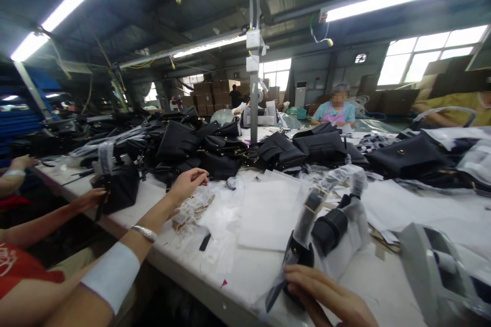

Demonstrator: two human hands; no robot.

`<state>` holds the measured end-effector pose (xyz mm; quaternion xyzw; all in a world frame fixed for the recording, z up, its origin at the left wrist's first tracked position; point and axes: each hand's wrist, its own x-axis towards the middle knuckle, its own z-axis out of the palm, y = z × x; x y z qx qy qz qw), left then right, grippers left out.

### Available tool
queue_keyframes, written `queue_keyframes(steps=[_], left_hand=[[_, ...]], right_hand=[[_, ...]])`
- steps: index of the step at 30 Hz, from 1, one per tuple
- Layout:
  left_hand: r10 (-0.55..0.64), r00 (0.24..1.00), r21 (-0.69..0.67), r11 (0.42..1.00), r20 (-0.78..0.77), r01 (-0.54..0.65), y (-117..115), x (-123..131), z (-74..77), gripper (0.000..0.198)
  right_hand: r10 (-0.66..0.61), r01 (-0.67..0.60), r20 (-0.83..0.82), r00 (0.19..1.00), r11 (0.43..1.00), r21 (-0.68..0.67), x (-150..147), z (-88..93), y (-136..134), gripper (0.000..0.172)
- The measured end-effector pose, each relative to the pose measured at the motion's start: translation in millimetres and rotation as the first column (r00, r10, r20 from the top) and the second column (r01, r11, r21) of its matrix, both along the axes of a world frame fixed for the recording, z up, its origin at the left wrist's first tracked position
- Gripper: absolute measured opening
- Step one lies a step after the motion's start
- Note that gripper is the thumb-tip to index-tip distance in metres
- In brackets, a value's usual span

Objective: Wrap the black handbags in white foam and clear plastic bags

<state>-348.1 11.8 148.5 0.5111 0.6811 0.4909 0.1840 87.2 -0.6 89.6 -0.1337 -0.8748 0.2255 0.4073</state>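
Note:
My left hand [188, 185], with a silver bracelet and a white cuff on the arm, is held above the table, its fingers loosely bent and nothing visible in them. Below it lies a small heap of clear plastic and tan bits [194, 209]. At the front edge, my right hand [326, 296] grips the near end of a black handbag [332, 230]. The bag is tilted on the table, its handle [312, 209] wrapped in clear plastic and whitish wrap around its side. My right thumb is largely hidden.
White sheets [268, 212] lie mid-table before a pile of black bags [226, 148]. A grey tape dispenser [429, 265] stands at right. To my left, a co-worker's hand [90, 199] touches another black bag [123, 189]. A metal post [253, 76] rises behind; co-workers sit across.

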Motion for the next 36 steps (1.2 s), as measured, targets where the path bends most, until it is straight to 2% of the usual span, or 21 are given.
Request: queue_keyframes(steps=[3, 5, 9, 10, 11, 13, 15, 16, 18, 19, 21, 23, 24, 25, 26, 28, 29, 30, 31, 33, 36], left_hand=[[-0.102, 0.987, 0.086, 0.992, 0.121, 0.092, -10, 38, 35.2, 0.031], [-0.167, 0.966, 0.121, 0.982, 0.199, 0.145, -20, 68, 52.7, 0.036], [-0.306, 0.895, 0.142, 0.951, 0.325, 0.274, -39, 124, 70.1, 0.036], [-0.336, 0.874, 0.143, 0.942, 0.351, 0.304, -44, 136, 71.5, 0.035], [-0.360, 0.855, 0.143, 0.933, 0.374, 0.330, -48, 146, 72.1, 0.034], [-0.395, 0.822, 0.137, 0.918, 0.411, 0.373, -58, 165, 71.6, 0.031], [-0.421, 0.784, 0.125, 0.902, 0.456, 0.412, -66, 178, 69.5, 0.028], [-0.430, 0.765, 0.118, 0.895, 0.479, 0.430, -70, 184, 68.0, 0.027], [-0.435, 0.738, 0.104, 0.887, 0.517, 0.450, -77, 192, 64.2, 0.026], [-0.429, 0.733, 0.094, 0.887, 0.527, 0.451, -80, 196, 62.4, 0.026], [-0.405, 0.741, 0.067, 0.895, 0.536, 0.441, -86, 203, 59.9, 0.029], [-0.370, 0.746, 0.046, 0.908, 0.554, 0.417, -91, 211, 60.4, 0.032], [-0.352, 0.745, 0.042, 0.916, 0.566, 0.400, -93, 216, 62.0, 0.034], [-0.332, 0.743, 0.042, 0.924, 0.581, 0.380, -95, 221, 64.3, 0.036], [-0.311, 0.739, 0.041, 0.932, 0.597, 0.359, -98, 226, 67.1, 0.037], [-0.274, 0.726, 0.044, 0.947, 0.631, 0.319, -102, 236, 72.5, 0.039], [-0.263, 0.713, 0.053, 0.952, 0.650, 0.303, -103, 241, 74.5, 0.040], [-0.256, 0.696, 0.066, 0.955, 0.671, 0.289, -105, 244, 75.6, 0.041], [-0.255, 0.673, 0.085, 0.957, 0.694, 0.276, -105, 247, 75.8, 0.043], [-0.260, 0.631, 0.127, 0.960, 0.731, 0.247, -106, 251, 73.3, 0.045], [-0.266, 0.604, 0.186, 0.963, 0.751, 0.193, -102, 255, 64.1, 0.045]], right_hand=[[-0.034, 0.027, -0.053, 0.998, 0.990, -0.136, -35, 17.5, -1, 0.034], [-0.050, 0.027, -0.095, 0.994, 0.972, -0.235, -57, 26.0, 1, 0.044], [0.021, -0.089, -0.166, 0.986, 0.907, -0.412, -86, 27.1, 9, 0.062], [0.068, -0.155, -0.192, 0.979, 0.859, -0.488, -89, 24.6, 9, 0.061], [0.122, -0.233, -0.225, 0.967, 0.782, -0.578, -89, 22.0, 8, 0.060], [0.212, -0.375, -0.310, 0.927, 0.562, -0.737, -83, 17.7, 0, 0.058], [0.274, -0.482, -0.403, 0.873, 0.355, -0.801, -72, 16.6, -13, 0.059], [0.299, -0.524, -0.445, 0.844, 0.286, -0.802, -66, 17.0, -20, 0.058], [0.322, -0.584, -0.507, 0.799, 0.219, -0.781, -56, 17.9, -33, 0.050], [0.310, -0.595, -0.523, 0.794, 0.218, -0.773, -53, 17.6, -37, 0.046], [0.228, -0.561, -0.515, 0.827, 0.264, -0.784, -48, 14.5, -43, 0.041], [0.120, -0.475, -0.463, 0.878, 0.340, -0.812, -44, 9.0, -45, 0.042], [0.067, -0.417, -0.427, 0.902, 0.400, -0.816, -42, 6.0, -45, 0.039], [0.011, -0.345, -0.389, 0.921, 0.486, -0.803, -38, 3.4, -45, 0.033], [-0.049, -0.256, -0.354, 0.934, 0.599, -0.758, -34, 1.1, -44, 0.026], [-0.168, -0.031, -0.312, 0.935, 0.838, -0.544, -24, -2.3, -43, 0.019], [-0.213, 0.082, -0.306, 0.928, 0.918, -0.389, -19, -3.6, -42, 0.023], [-0.240, 0.174, -0.305, 0.922, 0.958, -0.229, -15, -4.9, -41, 0.030], [-0.251, 0.235, -0.303, 0.919, 0.968, -0.087, -11, -6.3, -41, 0.038], [-0.246, 0.289, -0.307, 0.919, 0.952, 0.101, -6, -9.7, -41, 0.051], [-0.207, 0.255, -0.304, 0.930, 0.958, 0.130, -4, -16.0, -44, 0.058]])
